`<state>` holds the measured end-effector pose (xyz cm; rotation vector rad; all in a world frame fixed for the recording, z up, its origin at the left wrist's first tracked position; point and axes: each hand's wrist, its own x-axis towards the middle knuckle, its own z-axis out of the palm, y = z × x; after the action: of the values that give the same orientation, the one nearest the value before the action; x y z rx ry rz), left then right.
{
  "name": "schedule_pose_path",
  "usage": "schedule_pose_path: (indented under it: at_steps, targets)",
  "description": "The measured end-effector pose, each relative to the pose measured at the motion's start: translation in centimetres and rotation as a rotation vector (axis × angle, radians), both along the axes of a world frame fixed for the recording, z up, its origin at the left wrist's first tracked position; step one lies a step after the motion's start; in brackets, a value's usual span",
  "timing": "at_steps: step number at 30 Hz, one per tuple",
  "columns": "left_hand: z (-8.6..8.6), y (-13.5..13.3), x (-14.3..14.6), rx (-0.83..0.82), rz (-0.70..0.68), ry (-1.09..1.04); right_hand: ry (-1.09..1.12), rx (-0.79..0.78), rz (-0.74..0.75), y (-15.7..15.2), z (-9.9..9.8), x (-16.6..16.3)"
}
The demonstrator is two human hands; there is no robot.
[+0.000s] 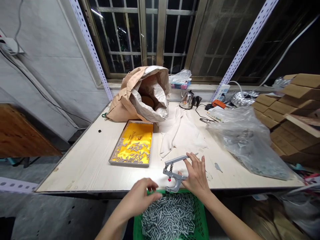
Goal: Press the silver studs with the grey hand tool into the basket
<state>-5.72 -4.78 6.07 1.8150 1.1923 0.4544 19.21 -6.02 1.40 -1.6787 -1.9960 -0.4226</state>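
Grip of the right hand [196, 175] closes on the hand press pliers [175, 171] at the counter [87, 163] edge (left hand [140, 198], at nine o'clock, pinches a small pin I judge is being loaded) above the green basket [202, 220] of metal pins [168, 216], calling for careful seating.

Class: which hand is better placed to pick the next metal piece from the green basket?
Left. The left hand hovers, fingers curled, directly over the metal pieces in the green basket; the right hand is busy holding the hand press.

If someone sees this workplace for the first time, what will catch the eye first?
Probably the green basket full of small metal pieces at the table's near edge, with the left hand over it. Just above, the right hand holds grey hand press pliers. A yellow-lined tray lies further left.
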Motion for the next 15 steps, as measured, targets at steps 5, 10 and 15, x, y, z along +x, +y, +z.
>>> schedule_pose_path:
  at_steps: [5, 10, 15]
  targets:
    - [-2.5, 7.7, 1.2, 0.2, 0.301, 0.466, 0.015, -0.011, -0.03, 0.0, -0.5, 0.0]
    - [-4.4, 12.2, 2.4, 0.148, 0.345, 0.585, -0.015, -0.019, -0.035, 0.1, -0.4, 0.0]
    - [-4.0, 10.8, 1.8, 0.198, 0.391, 0.485, 0.001, -0.025, -0.071, 0.3, -0.4, 0.1]
